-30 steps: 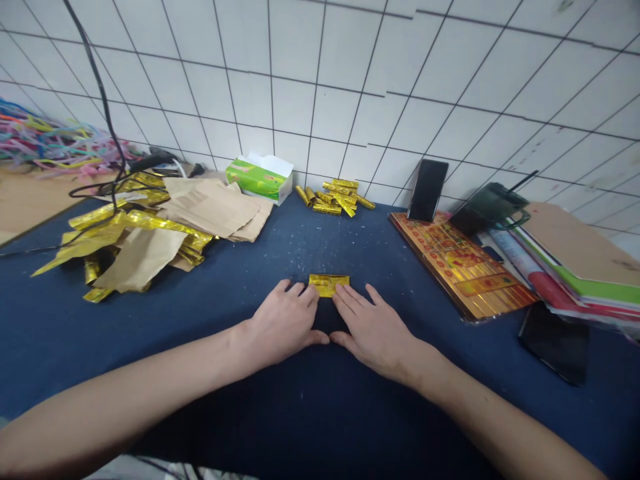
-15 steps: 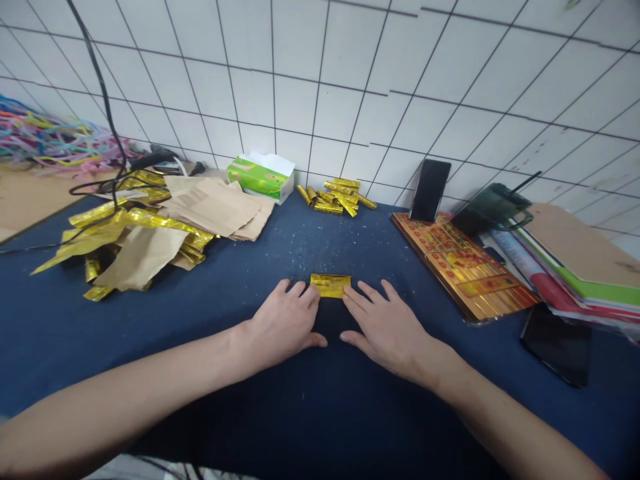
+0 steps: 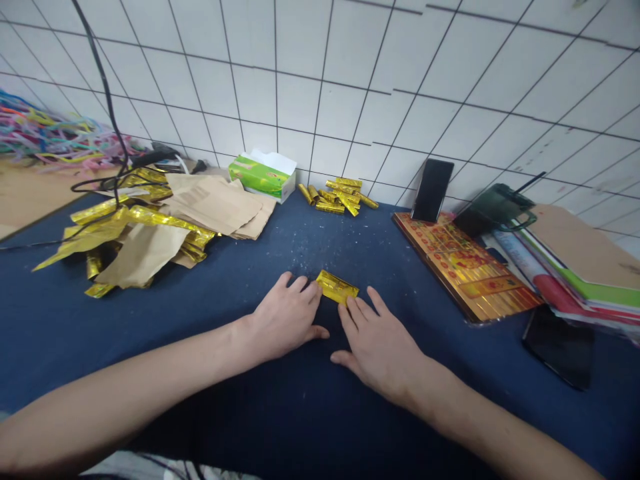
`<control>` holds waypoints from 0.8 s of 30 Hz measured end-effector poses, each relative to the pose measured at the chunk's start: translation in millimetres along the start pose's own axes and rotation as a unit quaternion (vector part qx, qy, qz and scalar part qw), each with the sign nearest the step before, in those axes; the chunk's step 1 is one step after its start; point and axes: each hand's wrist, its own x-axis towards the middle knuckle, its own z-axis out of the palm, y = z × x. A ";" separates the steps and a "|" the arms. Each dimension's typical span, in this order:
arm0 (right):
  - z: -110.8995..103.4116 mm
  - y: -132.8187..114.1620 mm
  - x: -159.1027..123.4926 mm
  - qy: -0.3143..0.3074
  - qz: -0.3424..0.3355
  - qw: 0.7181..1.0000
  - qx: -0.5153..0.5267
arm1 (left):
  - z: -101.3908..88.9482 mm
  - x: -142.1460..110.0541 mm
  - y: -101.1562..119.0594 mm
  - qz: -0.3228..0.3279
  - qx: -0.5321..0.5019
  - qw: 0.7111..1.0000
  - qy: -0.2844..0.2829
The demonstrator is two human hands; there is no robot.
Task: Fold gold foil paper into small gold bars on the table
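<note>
Folded gold foil strip (image 3: 337,287) lying askew on blue tabletop (image 3: 235,280), between both hands; probably light, thin and slick, though somewhat stiffened by its creases, and best taken by its long edges. Glossy, crinkled yellow-gold surface. Fingers of left hand (image 3: 286,319) and right hand (image 3: 377,351) spread open, tips against the strip, not closed on it; small foil rolls (image 3: 330,197) well beyond.

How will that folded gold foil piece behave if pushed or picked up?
The folded gold foil piece looks thin, so probably light and floppy. Being flat, it likely won't roll, but its glossy face may slide on the blue cover.
</note>
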 end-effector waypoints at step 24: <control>-6.1 -26.6 -8.5 -0.010 -0.047 0.999 -0.017 | 18.2 30.8 -6.4 -0.179 -0.142 0.973 0.043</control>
